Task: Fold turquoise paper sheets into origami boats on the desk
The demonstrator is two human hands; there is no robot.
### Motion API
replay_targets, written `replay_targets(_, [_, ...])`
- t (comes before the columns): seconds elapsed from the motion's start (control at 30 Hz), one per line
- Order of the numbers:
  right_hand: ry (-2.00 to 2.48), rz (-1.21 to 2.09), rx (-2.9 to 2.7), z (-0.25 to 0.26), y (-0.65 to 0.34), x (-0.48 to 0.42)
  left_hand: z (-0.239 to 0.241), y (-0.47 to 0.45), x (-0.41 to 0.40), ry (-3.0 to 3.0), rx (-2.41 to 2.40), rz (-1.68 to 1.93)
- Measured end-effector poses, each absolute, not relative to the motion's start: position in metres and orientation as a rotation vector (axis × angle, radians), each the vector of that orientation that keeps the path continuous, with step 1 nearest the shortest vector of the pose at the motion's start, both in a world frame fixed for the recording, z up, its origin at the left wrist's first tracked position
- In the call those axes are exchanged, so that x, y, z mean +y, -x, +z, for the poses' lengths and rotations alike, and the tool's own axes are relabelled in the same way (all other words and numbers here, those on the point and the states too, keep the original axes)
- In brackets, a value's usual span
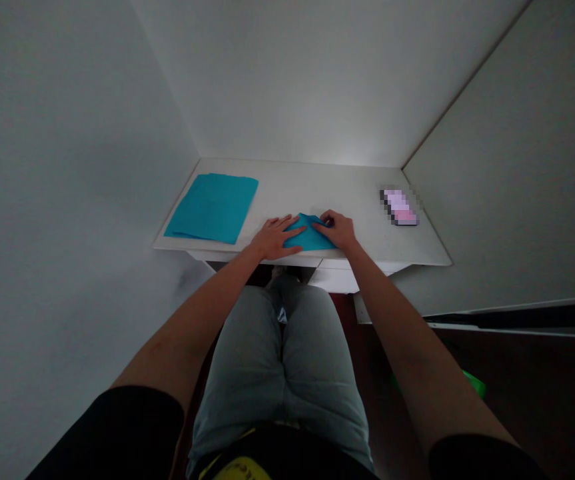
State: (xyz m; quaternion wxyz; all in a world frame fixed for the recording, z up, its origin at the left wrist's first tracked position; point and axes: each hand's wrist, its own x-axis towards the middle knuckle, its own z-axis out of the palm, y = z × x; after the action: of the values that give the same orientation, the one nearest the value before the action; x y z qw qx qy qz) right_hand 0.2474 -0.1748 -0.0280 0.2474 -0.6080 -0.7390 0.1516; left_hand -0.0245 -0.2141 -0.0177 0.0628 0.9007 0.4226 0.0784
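A small folded piece of blue paper (310, 237) lies near the front edge of a white table (317, 187). My left hand (272, 237) lies flat on its left side with the fingers spread out. My right hand (338, 230) rests on its right side, the fingers curled and pressing down on a fold near the top edge. Both hands touch the paper, which stays flat on the table.
A stack of flat blue paper sheets (213, 207) lies at the table's left. A pixelated phone-like object (400, 207) sits at the right. White walls close in the table on the left, back and right. My knees are under the table's front edge.
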Motion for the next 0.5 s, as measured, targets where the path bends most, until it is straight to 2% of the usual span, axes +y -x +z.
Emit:
replay_targets(0.2, [1.387, 0.363, -2.178, -0.023, -0.245, -0.186, -0.018, 0.023, -0.214, -2.705, 1.291, 0.246])
replay_targets(0.5, [1.43, 0.247, -2.418, -0.026, -0.229, -0.212, -0.017, 0.022, -0.215, -2.744, 1.286, 0.229])
